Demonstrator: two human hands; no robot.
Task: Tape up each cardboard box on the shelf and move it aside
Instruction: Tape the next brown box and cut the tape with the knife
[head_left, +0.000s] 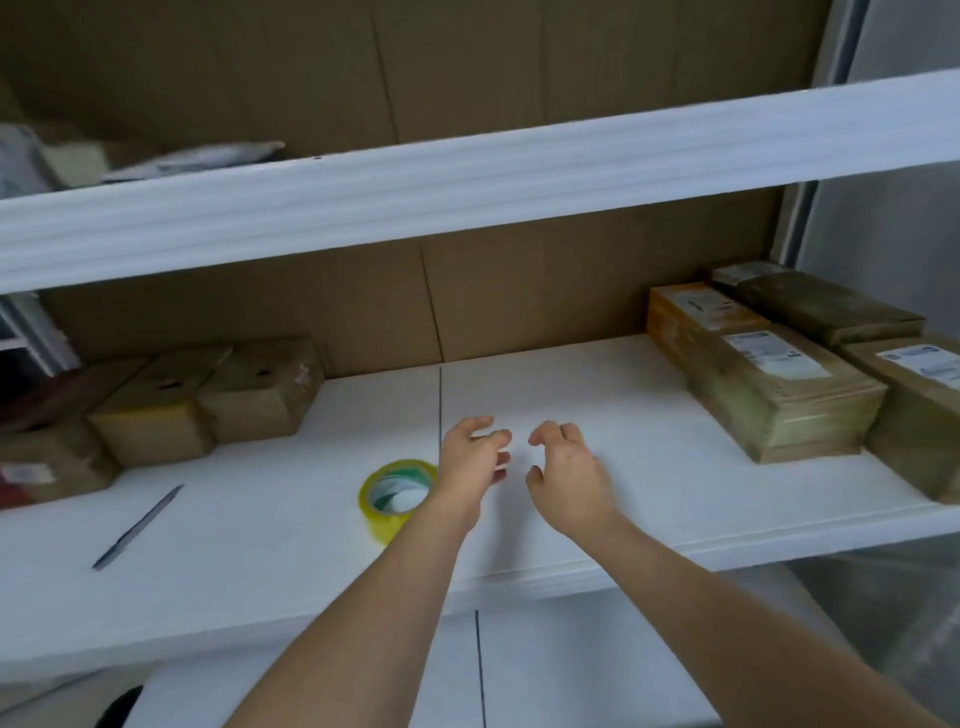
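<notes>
While your left hand (470, 457) and right hand (563, 467) hover with loosely curled, empty fingers, fetch an untaped box (257, 387) at nine o'clock, tape roll (397, 499) nearby.

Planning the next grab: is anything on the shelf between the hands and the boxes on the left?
Only the tape roll, sitting beside the left hand and short of the left boxes. The pen lies nearer the front edge. The right hand is empty too.
</notes>
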